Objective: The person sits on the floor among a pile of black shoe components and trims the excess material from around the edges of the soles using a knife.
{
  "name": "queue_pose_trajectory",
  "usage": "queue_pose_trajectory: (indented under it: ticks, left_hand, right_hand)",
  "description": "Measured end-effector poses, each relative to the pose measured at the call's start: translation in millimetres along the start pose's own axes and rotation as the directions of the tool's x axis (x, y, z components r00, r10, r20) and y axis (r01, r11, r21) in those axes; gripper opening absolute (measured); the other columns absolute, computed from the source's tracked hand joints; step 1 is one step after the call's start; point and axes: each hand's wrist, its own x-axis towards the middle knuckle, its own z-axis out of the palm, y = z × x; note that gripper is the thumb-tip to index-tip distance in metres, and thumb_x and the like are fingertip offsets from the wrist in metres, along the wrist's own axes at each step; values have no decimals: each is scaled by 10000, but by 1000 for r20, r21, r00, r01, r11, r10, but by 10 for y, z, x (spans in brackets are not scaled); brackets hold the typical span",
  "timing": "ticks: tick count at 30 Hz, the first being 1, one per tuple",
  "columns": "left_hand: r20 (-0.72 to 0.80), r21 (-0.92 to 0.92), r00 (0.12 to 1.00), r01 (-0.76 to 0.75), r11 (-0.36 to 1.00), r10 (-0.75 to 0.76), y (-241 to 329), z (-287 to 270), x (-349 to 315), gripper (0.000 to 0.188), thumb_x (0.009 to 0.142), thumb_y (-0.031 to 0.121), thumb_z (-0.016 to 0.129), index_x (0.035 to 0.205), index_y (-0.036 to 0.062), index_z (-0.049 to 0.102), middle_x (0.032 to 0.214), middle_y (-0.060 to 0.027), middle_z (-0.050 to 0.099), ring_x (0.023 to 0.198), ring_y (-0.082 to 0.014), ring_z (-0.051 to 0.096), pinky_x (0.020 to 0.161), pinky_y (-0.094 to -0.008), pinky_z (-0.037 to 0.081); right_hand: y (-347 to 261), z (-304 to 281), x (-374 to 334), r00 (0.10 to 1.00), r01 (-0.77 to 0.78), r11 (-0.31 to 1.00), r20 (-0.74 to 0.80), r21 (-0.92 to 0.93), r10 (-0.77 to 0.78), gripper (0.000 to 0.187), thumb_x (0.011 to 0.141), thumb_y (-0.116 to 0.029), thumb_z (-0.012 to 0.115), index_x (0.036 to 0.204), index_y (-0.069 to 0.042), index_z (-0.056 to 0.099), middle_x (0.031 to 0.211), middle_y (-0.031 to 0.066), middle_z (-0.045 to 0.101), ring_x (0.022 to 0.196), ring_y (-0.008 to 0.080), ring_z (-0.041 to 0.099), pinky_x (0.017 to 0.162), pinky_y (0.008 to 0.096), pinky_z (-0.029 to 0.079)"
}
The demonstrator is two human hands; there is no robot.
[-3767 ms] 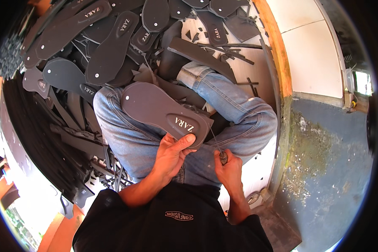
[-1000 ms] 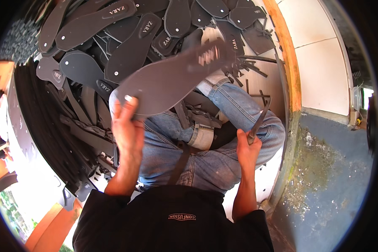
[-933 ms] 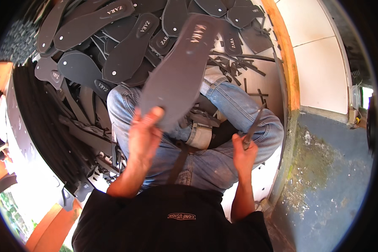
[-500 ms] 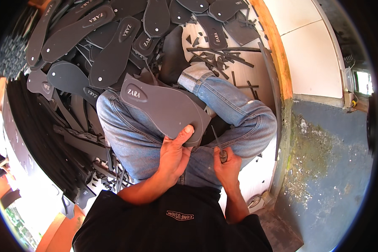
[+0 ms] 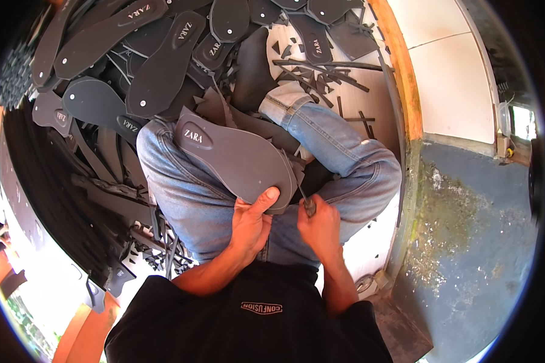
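My left hand [image 5: 250,225] grips the rounded end of a dark grey sandal sole [image 5: 242,158], its thumb pressed on top and the fingers hidden underneath. The sole lies slantwise over my lap, its narrower, printed end toward the upper left. In my right hand [image 5: 322,228] is a thin knife [image 5: 309,207], held in a closed fist around the handle. Its narrow blade points up and left, at the right edge of the sole. A jagged flap of surplus sheet [image 5: 297,167] stands out along that edge. Whether the blade is in the material, I cannot tell.
Many cut grey soles [image 5: 163,66] lie heaped ahead and to the left. Dark offcut strips [image 5: 327,75] litter the pale floor beyond my bent leg [image 5: 351,148]. A stack of long black strips [image 5: 48,193] is at the left. An orange-brown edge [image 5: 402,78] runs along the right.
My right hand has moved left and slightly up, bringing the knife blade from beside the sole to its edge. My left hand keeps its hold, with the sole nearly in place.
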Motion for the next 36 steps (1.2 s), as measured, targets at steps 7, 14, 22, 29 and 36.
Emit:
queue_pose_trajectory:
  ticks: [7,14,22,29,36]
  left_hand:
    - [-27,65,998,60,996,-58,55,-171,-153,300,781,38,707,1060,63,599,998,-30,639,917,-124,601,835,-272,472]
    - [-178,215,984,41,976,-2,502,-428,176,378,812,166,699,1131,48,534,945,-50,638,907,-163,612,830,-312,501]
    - [-4,363,998,-62,930,68,1115,-287,515,156,872,190,633,913,54,568,745,-51,642,596,-122,623,535,-253,530]
    - [79,418,994,37,908,-77,1028,-73,248,165,842,163,676,831,39,569,712,-41,634,580,-100,604,524,-229,505]
    - [157,581,982,-7,814,-104,999,-103,232,206,830,195,699,874,14,612,739,-24,639,652,-73,593,610,-225,493]
  right_hand:
    - [-47,134,382,967,-217,659,249,720,47,219,846,-195,623,780,7,576,557,64,562,475,173,542,478,310,427]
    - [-7,105,104,929,-222,670,361,708,-74,202,839,-152,677,728,-6,592,576,-57,444,536,24,373,471,217,299]
    - [37,102,-130,961,4,840,230,542,-152,338,845,-265,668,677,-3,536,500,60,489,459,179,488,465,307,375]
    - [-17,162,-24,982,132,964,105,229,-160,414,850,-347,637,658,4,532,505,167,513,483,367,543,470,407,414]
    - [-91,145,32,978,168,973,98,158,-184,283,814,-226,646,671,0,554,525,192,532,527,406,556,498,447,424]
